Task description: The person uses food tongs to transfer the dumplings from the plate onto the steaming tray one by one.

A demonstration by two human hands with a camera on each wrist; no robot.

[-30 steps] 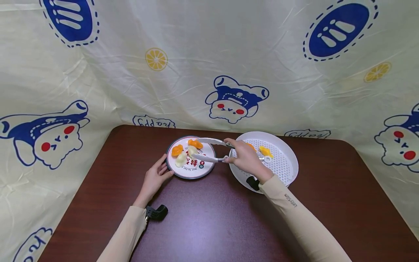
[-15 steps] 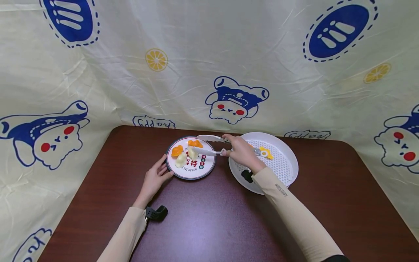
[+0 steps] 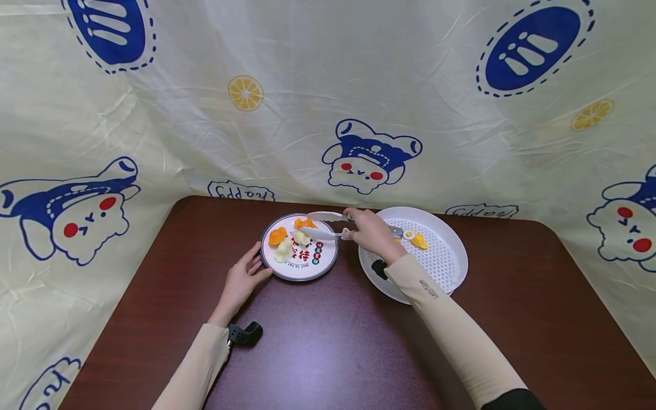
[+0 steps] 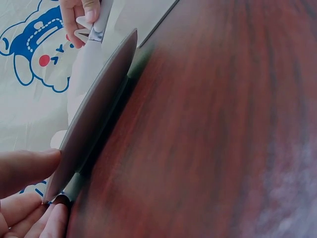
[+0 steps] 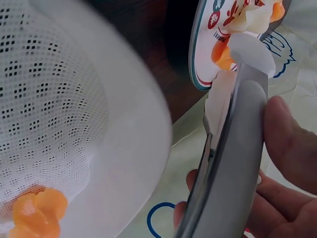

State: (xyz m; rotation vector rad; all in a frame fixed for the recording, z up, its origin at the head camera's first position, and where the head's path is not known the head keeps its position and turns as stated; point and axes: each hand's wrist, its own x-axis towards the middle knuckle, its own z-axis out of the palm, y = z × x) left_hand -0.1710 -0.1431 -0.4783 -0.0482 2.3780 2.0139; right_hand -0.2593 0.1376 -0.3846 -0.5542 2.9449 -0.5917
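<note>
My left hand [image 3: 245, 279] grips the left rim of a white plate [image 3: 307, 273] with a dark edge and red lettering. In the left wrist view, the thumb [image 4: 29, 171] lies against the plate's side, with fingers curled under the rim. Two lumpy orange pieces [image 3: 277, 236] and two pale cream pieces [image 3: 283, 250] lie on the plate. My right hand [image 3: 374, 232] holds tongs [image 3: 320, 234], their white tips reaching over the plate's far right side. The nearer tip overlaps the far orange piece [image 3: 304, 224] in the head view.
Right of the plate stands a round white basket [image 3: 458, 250] with a perforated floor, partly under my right forearm. Inside are a yellow piece [image 3: 419, 241] and an orange piece [image 5: 37, 213]. A patterned sheet [image 3: 287, 142] hangs behind the brown table [image 3: 307, 341].
My right hand has shifted slightly left and away from me with the tongs. The tongs' arms have drawn closer together, toward the plate's far side. My left hand stays put.
</note>
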